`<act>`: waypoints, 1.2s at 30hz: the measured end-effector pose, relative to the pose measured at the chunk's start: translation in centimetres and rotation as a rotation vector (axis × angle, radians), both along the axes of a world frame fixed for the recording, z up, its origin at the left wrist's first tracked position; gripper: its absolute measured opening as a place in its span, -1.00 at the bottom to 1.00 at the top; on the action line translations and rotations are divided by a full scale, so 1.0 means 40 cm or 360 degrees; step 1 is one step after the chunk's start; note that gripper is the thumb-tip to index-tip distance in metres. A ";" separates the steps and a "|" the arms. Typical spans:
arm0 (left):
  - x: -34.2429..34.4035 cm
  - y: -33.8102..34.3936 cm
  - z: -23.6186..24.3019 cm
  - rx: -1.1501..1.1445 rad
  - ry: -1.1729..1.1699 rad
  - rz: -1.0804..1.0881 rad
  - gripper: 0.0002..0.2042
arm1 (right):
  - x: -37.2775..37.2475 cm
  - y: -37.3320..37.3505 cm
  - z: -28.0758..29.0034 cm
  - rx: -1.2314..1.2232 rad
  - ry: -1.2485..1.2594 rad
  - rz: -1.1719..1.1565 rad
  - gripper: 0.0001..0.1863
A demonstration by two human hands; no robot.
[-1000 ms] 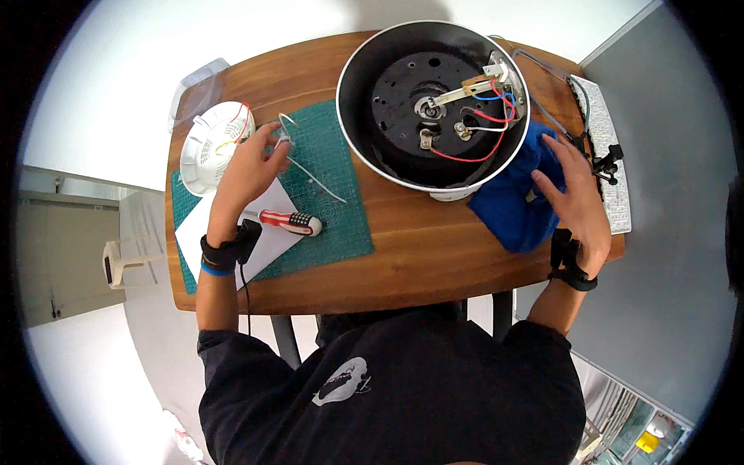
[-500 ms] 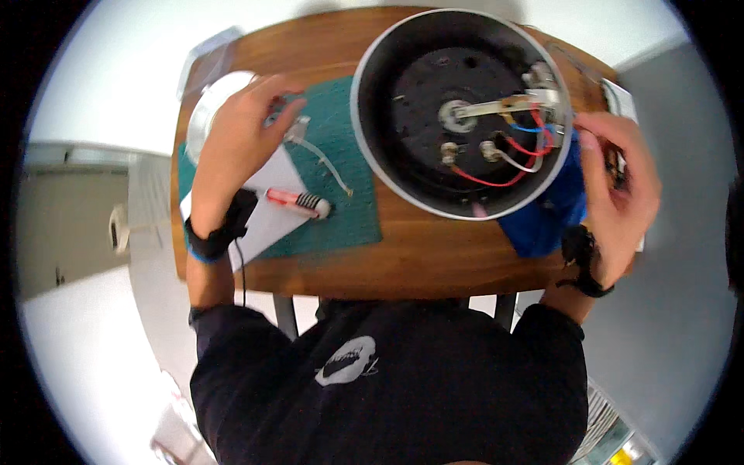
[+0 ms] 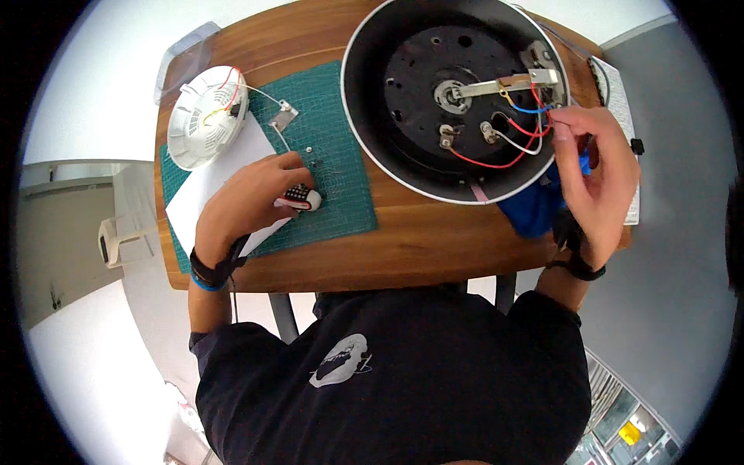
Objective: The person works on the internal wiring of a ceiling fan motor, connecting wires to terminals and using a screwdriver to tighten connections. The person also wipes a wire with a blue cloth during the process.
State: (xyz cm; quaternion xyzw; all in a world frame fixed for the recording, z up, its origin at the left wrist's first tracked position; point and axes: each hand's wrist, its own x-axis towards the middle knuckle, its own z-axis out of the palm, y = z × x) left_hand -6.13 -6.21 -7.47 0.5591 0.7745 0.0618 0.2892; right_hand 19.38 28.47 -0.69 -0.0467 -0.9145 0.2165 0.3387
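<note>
My left hand [image 3: 252, 194] is closed over a short red-and-white tool with a black ribbed section [image 3: 302, 198], lying on the green cutting mat [image 3: 349, 209]; its kind is unclear. My right hand [image 3: 597, 159] pinches thumb and forefinger together at the right rim of a round metal housing [image 3: 411, 174], beside its wires. What sits between those fingertips is hidden. Inside the black housing, a metal strip [image 3: 496, 87] runs from the centre to the right wall. Red, white, blue and yellow wires [image 3: 504, 164] link terminals there.
A white round plastic cover with wires [image 3: 190, 147] rests on the left. White paper [image 3: 182, 209], a small metal plate on a wire [image 3: 285, 116] and a tiny metal piece [image 3: 308, 149] lie on the mat. Blue cloth [image 3: 531, 209] is beneath the housing's right side; a white power strip [image 3: 616, 85] lies beyond.
My left hand has moved down from beside the white cover onto the red-and-white tool. My right fingertips have shifted slightly inward at the housing's rim. The view has moved slightly.
</note>
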 end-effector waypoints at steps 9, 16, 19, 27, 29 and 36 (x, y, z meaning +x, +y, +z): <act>0.014 -0.027 0.048 0.0192 -0.0001 0.0179 -0.62 | 0.001 -0.016 0.019 0.0159 -0.0114 0.0110 -0.71; 0.037 -0.043 0.105 0.0485 0.0163 0.0184 -0.53 | -0.007 -0.022 0.011 0.0097 -0.0122 0.0005 -0.80; 0.041 -0.049 0.116 0.0499 0.0165 0.0167 -0.51 | -0.011 -0.021 0.013 0.0182 -0.0068 -0.0025 -0.78; 0.037 -0.042 0.123 0.0520 0.0121 0.0128 -0.49 | 0.011 -0.022 0.038 -0.0149 -0.0241 -0.0221 -0.73; 0.038 -0.037 0.122 0.0530 0.0153 0.0123 -0.50 | 0.013 -0.024 0.034 -0.0068 -0.0243 -0.0190 -0.75; 0.040 -0.028 0.127 0.0444 0.0011 0.0237 -0.47 | 0.031 -0.030 0.015 0.0280 -0.0120 -0.0062 -0.78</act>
